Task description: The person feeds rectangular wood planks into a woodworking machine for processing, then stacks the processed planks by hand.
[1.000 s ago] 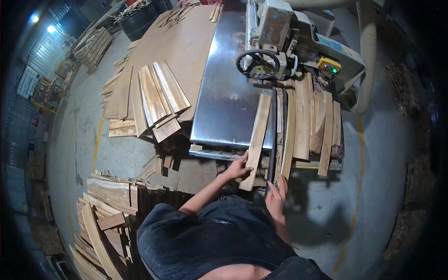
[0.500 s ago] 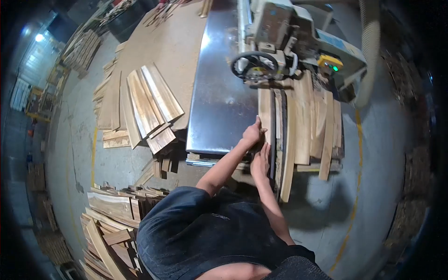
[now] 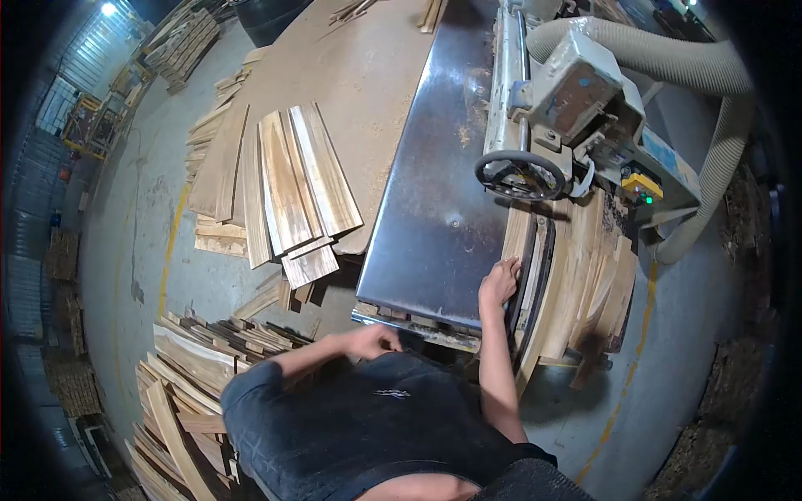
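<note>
A narrow wooden board (image 3: 515, 234) lies along the right edge of the metal saw table (image 3: 418, 275), its far end under the machine head (image 3: 576, 100). My right hand (image 3: 499, 282) is at the board's near end, fingers bent against it. In front of my chest, away from the table, my left hand (image 3: 373, 341) is raised with curled fingers, and nothing shows in it. A black handwheel (image 3: 520, 175) sits on the machine just beyond the board.
Several boards (image 3: 576, 284) lie right of the dark guide rail. On the brown side table (image 3: 368, 92) are more planks (image 3: 288, 184). A stack of wood strips (image 3: 180, 376) stands at lower left. A ribbed hose (image 3: 727, 142) runs behind the machine, near a yellow switch box (image 3: 642, 187).
My left hand has left the board and drawn back to my chest. My right hand has moved forward with the board, which has gone farther under the machine. The view has shifted.
</note>
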`<action>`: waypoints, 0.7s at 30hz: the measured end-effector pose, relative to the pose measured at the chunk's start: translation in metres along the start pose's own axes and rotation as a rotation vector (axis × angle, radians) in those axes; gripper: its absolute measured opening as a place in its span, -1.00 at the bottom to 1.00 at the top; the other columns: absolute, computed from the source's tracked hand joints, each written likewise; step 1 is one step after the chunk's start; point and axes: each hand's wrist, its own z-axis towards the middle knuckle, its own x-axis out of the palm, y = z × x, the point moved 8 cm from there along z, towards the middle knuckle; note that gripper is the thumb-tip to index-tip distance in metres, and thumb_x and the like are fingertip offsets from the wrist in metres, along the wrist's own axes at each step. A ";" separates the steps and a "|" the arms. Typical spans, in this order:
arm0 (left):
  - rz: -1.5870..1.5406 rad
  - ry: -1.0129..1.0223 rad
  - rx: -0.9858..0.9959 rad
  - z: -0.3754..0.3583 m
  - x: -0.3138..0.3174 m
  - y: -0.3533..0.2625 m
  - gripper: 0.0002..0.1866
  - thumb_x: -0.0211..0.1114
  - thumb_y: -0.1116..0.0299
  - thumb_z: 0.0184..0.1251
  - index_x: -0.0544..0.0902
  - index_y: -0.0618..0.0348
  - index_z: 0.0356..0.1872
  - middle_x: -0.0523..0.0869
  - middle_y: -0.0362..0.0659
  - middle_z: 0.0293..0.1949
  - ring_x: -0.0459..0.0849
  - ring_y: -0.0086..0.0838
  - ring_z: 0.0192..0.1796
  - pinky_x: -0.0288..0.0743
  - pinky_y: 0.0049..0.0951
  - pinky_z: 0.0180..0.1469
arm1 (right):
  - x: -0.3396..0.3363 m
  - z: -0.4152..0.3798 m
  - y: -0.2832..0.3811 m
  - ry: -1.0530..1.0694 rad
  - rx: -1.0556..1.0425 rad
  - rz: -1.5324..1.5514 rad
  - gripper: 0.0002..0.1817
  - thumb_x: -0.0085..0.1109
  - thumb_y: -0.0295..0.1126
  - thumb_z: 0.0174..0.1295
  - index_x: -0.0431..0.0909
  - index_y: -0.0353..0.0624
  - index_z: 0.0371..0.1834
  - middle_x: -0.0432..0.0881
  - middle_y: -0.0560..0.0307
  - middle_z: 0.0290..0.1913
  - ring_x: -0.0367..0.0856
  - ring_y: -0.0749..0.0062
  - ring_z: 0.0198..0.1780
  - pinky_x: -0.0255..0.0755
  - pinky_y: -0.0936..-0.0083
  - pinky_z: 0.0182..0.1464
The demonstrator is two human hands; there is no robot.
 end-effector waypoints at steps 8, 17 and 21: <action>-0.003 -0.103 0.264 -0.028 -0.007 0.007 -0.63 0.44 0.26 0.19 0.69 0.20 -0.02 0.61 0.03 0.04 0.57 -0.13 0.15 0.43 -0.23 0.19 | -0.033 0.053 0.031 0.042 0.014 0.031 -0.50 0.11 -0.51 0.27 0.39 -0.49 0.28 0.37 -0.27 0.42 0.52 -0.02 0.31 0.60 0.16 0.10; -0.139 0.131 0.341 -0.036 -0.032 -0.011 -0.66 0.50 0.24 0.19 0.71 0.23 -0.11 0.65 -0.04 0.06 0.61 -0.23 0.11 0.50 -0.28 0.07 | -0.006 0.020 0.020 -0.131 -0.290 0.317 -0.53 0.01 -0.29 0.46 0.41 -0.26 0.37 0.23 -0.26 0.50 0.09 -0.13 0.56 0.01 0.06 0.53; -0.014 0.012 0.571 -0.017 -0.031 -0.030 -0.81 0.43 0.38 0.12 0.69 0.33 -0.41 0.70 0.02 -0.28 0.66 -0.10 -0.11 0.51 -0.25 -0.11 | -0.008 -0.051 0.025 -0.203 -0.272 0.195 -0.58 -0.04 -0.29 0.47 0.49 -0.20 0.32 0.34 -0.09 0.48 0.20 -0.06 0.53 0.07 0.04 0.49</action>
